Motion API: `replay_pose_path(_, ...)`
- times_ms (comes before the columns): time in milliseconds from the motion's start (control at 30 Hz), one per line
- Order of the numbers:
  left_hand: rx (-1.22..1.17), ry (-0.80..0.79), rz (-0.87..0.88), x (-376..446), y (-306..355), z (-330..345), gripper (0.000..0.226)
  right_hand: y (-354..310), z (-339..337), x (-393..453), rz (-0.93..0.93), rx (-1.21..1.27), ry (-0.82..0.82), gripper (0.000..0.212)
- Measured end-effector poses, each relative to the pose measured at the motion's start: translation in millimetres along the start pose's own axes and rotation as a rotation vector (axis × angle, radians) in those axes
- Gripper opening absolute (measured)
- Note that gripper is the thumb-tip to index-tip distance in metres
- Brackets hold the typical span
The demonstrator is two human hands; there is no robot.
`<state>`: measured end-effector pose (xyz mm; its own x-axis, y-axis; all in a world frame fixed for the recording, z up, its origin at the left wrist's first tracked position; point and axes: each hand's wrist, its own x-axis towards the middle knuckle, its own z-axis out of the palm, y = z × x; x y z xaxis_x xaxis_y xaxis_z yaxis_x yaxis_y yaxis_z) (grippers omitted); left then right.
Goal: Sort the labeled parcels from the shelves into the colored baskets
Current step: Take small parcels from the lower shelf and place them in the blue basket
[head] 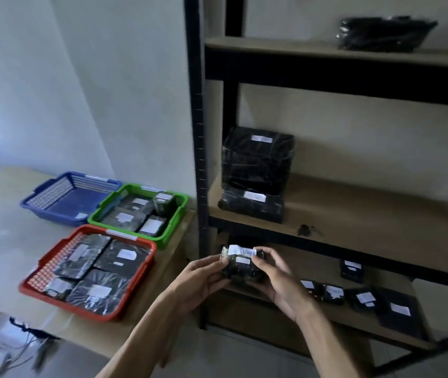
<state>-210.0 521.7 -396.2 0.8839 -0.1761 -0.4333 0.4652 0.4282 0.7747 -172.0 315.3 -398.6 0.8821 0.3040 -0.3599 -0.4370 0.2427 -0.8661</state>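
A small black-wrapped parcel (242, 264) with a white handwritten label is held in front of the lower shelf. My left hand (203, 279) grips its left side and my right hand (277, 276) grips its right side. On the table stand a red basket (40, 268) and a green basket (173, 227), each holding several black parcels, and a blue basket (62, 205) with no parcel inside. More labeled parcels lie on the lower shelf (364, 298), two larger ones are stacked on the middle shelf (255, 170), and one lies on the top shelf (383, 32).
The black metal shelf upright (197, 132) stands between the table (5, 241) and the shelf boards. White walls are behind. Cables (5, 356) lie on the tiled floor under the table's front edge.
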Motion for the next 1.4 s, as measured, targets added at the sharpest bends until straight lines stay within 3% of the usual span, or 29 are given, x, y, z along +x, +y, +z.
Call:
replay_pose_path(200, -0.053, -0.004, 0.125, -51.3, 69.5, -101.5, 0.041, 14.2, 145.0, 22.8, -0.179, -0.259, 0.008, 0.021)
replay_pose_path(333, -0.069, 0.019, 0.143, -84.0, 112.0, -171.3, 0.039, 35.2, 231.0, 41.5, -0.265, -0.412, 0.009, 0.045)
replay_pose_path(467, -0.057, 0.046, 0.125, -102.3, 146.1, -241.1, 0.023, 51.4, 304.0, 56.6, -0.258, -0.516, -0.039, 0.048)
replay_pose_path(567, -0.063, 0.087, 0.146, -101.7, 167.8, -291.5, 0.013, 61.8, 345.0, 80.0, -0.266, -0.613, -0.103, 0.074)
replay_pose_path(667, -0.071, 0.111, 0.14, -91.6, 188.7, -337.6, 0.018, 71.7, 380.2, 116.7, -0.305, -0.741, -0.116, 0.084)
replay_pose_path(733, -0.053, 0.096, 0.138, -82.2, 205.7, -366.2, 0.031, 75.5, 399.7, 142.3, -0.308, -0.733, -0.121, 0.082)
replay_pose_path(867, 0.034, 0.101, 0.116, -67.1, 245.1, -415.3, 0.035, 77.3, 437.6, 188.8, -0.254, -0.735, -0.155, 0.064)
replay_pose_path(1000, 0.13, 0.123, 0.109, -45.4, 278.2, -465.9, 0.047, 82.9, 476.0, 237.3, -0.278, -0.895, -0.154, 0.067)
replay_pose_path(1233, 0.078, 0.095, 0.011, 3.8, 305.1, -535.5, 0.045, 100.8, 525.5, 304.5, -0.331, -1.104, -0.127, 0.07)
replay_pose_path(1400, 0.171, 0.091, -0.051, 46.4, 323.0, -579.5, 0.041, 119.0, 550.6, 357.9, -0.278, -1.233, -0.07, 0.06)
